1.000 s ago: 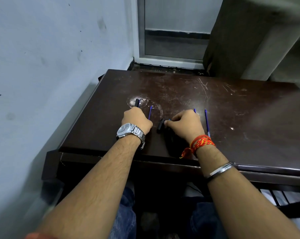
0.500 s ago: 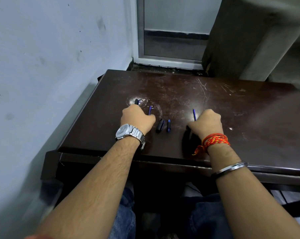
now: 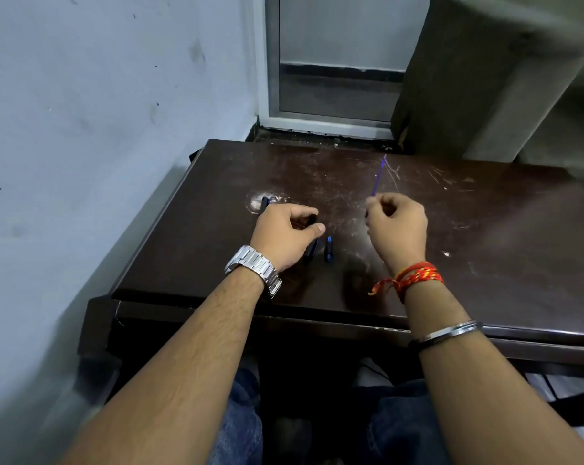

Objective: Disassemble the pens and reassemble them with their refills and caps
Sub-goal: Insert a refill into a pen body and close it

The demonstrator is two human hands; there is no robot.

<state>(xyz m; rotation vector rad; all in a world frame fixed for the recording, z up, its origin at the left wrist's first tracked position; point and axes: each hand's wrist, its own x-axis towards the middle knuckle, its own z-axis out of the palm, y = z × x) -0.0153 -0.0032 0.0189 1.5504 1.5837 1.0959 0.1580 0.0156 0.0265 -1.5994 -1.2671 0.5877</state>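
My right hand [image 3: 396, 224] is raised above the dark table [image 3: 485, 229], pinching a thin blue refill [image 3: 378, 176] that points up and away. My left hand [image 3: 285, 233] is curled around a dark pen barrel [image 3: 312, 219], whose end shows between thumb and fingers. Two short dark-blue pen pieces [image 3: 328, 249] lie side by side on the table between my hands, the left one [image 3: 312, 251] partly under my left thumb. Another dark pen part [image 3: 265, 203] lies beyond my left hand on a white scuff mark.
The table's left edge runs along a pale wall [image 3: 99, 129]. Behind the table is a door frame [image 3: 317, 122] and a grey-brown block [image 3: 468, 78] at the back right. My knees in jeans are under the front edge.
My right hand has lifted off the table with the refill, which now points upward. My left hand has turned and closed on a pen barrel.
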